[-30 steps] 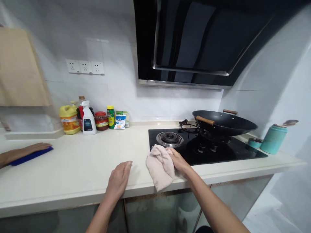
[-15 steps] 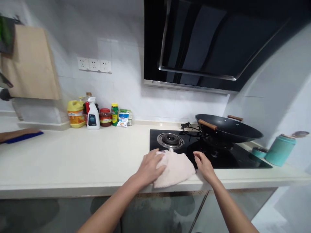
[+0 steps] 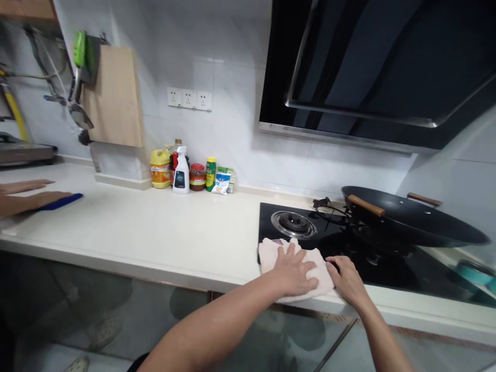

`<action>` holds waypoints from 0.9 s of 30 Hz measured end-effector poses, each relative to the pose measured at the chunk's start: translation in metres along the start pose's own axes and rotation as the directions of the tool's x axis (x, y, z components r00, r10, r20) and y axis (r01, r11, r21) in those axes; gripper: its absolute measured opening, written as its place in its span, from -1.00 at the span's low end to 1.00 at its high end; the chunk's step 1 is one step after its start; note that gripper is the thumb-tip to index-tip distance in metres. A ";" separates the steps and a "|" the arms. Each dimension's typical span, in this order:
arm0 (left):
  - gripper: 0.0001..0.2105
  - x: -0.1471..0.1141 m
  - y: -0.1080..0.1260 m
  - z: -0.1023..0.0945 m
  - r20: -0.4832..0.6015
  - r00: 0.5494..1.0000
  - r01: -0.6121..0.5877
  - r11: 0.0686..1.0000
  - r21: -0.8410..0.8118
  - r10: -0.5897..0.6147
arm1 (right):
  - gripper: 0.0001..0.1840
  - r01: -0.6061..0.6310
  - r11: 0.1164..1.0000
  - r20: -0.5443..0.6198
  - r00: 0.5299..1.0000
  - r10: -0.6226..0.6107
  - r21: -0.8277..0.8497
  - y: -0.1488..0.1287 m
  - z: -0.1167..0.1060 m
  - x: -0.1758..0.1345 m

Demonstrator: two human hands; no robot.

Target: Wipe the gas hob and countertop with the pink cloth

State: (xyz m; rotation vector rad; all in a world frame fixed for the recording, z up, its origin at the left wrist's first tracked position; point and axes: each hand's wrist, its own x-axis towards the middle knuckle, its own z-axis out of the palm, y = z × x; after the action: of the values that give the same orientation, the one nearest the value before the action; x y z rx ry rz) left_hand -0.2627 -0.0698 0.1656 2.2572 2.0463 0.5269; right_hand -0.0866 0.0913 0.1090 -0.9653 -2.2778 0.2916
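A pale pink cloth (image 3: 271, 256) lies spread over the front edge of the black gas stove (image 3: 267, 219) and the white counter's rim. My left hand (image 3: 296, 271) rests flat on top of it, fingers spread. Beside the cloth's right edge is my right hand (image 3: 349, 279), its fingers loosely bent and the fingertips at or very near the fabric, holding nothing that I can see. Just behind the cloth sits the left burner (image 3: 293, 223). A black wok (image 3: 411, 217) with wooden handles stands on the right burner.
At far left, a co-worker's hands (image 3: 50, 199) are on the counter (image 3: 155, 232), one on a blue cloth (image 3: 64, 201). Along the wall stand a yellow jug (image 3: 160, 173), a white spray bottle (image 3: 181, 173) and a red-lidded jar (image 3: 197, 178). The range hood (image 3: 349, 129) hangs above the stove.
The view has turned left. My left hand has moved from the cloth's left edge onto its middle, fingers spread. My right hand has come closer to the cloth's right edge.
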 end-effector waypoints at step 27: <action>-0.29 -0.137 -0.124 -0.086 0.096 0.865 0.468 0.862 0.196 -0.492 | -0.63 0.106 0.984 -0.316 0.947 -0.056 0.142 -0.133 0.030 0.168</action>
State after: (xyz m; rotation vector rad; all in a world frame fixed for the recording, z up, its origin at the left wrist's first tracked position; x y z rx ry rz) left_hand -0.4149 -0.2045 0.1847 1.6763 2.5263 0.1534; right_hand -0.2694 0.1175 0.2228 -0.7741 -1.9686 0.2592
